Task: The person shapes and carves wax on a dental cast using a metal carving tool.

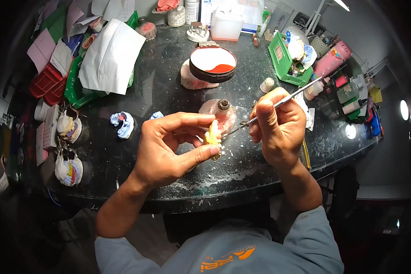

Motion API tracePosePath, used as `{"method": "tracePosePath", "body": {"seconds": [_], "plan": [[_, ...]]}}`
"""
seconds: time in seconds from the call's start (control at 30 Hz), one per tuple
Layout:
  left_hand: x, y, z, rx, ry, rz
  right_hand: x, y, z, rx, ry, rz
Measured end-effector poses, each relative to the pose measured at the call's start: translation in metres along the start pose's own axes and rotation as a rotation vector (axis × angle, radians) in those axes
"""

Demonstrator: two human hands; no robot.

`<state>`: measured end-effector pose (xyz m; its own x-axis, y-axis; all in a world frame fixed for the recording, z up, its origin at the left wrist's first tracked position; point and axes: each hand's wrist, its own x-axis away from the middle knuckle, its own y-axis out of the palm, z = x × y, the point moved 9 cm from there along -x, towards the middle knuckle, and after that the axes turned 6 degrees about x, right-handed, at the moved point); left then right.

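Note:
My left hand pinches a small yellow dental wax piece with tooth-like bumps between thumb and fingertips. In my right hand is a slim metal dental carving tool, gripped like a pen. Its thin tip points left, close to the wax piece; whether they touch I cannot tell. Just behind the wax piece stands a burner with a metal nozzle in a pinkish-white lump. Farther back, a round dark-rimmed pan with red and white contents rests on a plaster block.
Blue-and-white dental casts and mounted plaster models stand to the left. Green bins with papers sit at back left. A green box of models and several bottles line the right. White debris lies along the front edge.

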<state>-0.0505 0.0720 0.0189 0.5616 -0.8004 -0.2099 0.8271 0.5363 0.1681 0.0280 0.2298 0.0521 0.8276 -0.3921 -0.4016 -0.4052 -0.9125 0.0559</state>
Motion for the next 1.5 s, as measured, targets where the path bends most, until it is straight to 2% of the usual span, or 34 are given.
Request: {"method": "tracePosePath", "body": {"seconds": [0.2,0.3,0.37,0.43,0.6,0.77,0.8,0.9,0.93,1.23,1.5], "plan": [[0.001,-0.002,0.009,0.050,0.070,0.078,0.004,-0.007,-0.010,-0.005,-0.041,0.104],[0.006,-0.007,0.015,0.007,0.158,0.131,0.011,-0.008,-0.016,-0.070,-0.147,0.148],[0.008,-0.013,0.019,-0.006,0.221,0.217,0.017,-0.004,-0.024,0.011,-0.259,0.121],[0.011,-0.017,0.022,-0.026,0.282,0.272,0.022,0.005,-0.026,-0.062,-0.281,0.090],[0.011,-0.014,0.021,-0.089,0.295,0.249,0.025,0.012,-0.029,0.029,-0.414,0.035],[0.005,-0.005,0.005,0.029,0.057,0.184,0.018,0.006,-0.021,0.033,-0.235,0.063],[0.004,-0.003,0.003,0.056,0.035,0.156,0.015,0.005,-0.021,0.060,-0.211,0.051],[0.001,-0.003,0.001,0.124,0.077,0.149,0.013,0.010,-0.010,-0.150,-0.004,0.066],[0.001,-0.003,0.001,0.125,0.065,0.135,0.013,0.010,-0.008,-0.135,-0.033,0.031],[0.002,-0.001,-0.002,-0.004,0.037,0.029,0.012,0.011,0.010,-0.304,0.159,0.026],[0.002,0.002,-0.001,-0.005,0.038,-0.003,0.014,0.016,0.011,-0.283,0.160,-0.027]]}}
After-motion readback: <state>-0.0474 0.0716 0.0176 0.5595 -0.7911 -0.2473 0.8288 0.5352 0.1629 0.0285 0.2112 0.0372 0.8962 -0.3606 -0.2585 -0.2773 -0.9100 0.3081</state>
